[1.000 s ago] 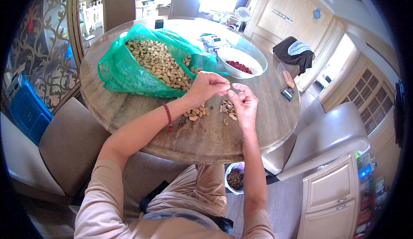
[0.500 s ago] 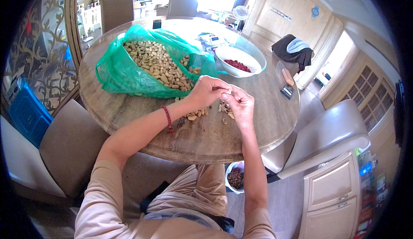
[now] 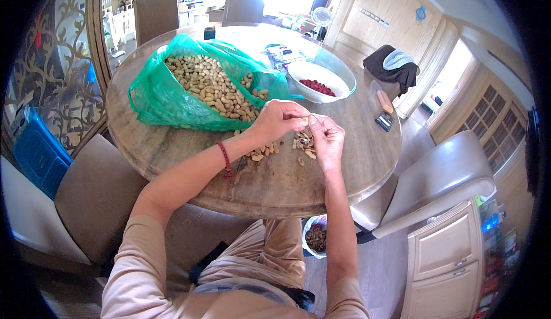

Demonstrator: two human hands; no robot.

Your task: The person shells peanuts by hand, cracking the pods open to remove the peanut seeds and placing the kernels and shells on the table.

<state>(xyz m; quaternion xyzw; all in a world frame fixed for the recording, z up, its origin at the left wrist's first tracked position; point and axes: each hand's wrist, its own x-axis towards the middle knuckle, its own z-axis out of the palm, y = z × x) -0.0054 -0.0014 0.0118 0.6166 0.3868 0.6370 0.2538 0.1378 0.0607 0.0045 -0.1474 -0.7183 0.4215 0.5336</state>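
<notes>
My left hand (image 3: 280, 122) and my right hand (image 3: 328, 140) meet above the near part of the table, fingertips pinched on a small peanut (image 3: 308, 119) between them. The fingers mostly cover it. Below my right hand lies a small heap of broken peanut shells (image 3: 303, 141). Loose unshelled peanuts (image 3: 261, 152) lie under my left wrist. Behind my left hand, a green plastic bag (image 3: 163, 115) lies gaping, full of peanuts in their shells (image 3: 209, 83). A white bowl (image 3: 338, 83) beyond my right hand holds red-skinned peanut kernels (image 3: 317, 87).
The round table (image 3: 264, 192) has a brown marbled top. A lined bin (image 3: 315, 254) with brown scraps stands on the floor under its near edge. Chairs (image 3: 436, 175) surround the table. A small black item (image 3: 384, 121) lies near the right rim.
My right hand has turned slightly and shifted a little right, its fingers folding closer around the peanut. My left hand has barely moved.
</notes>
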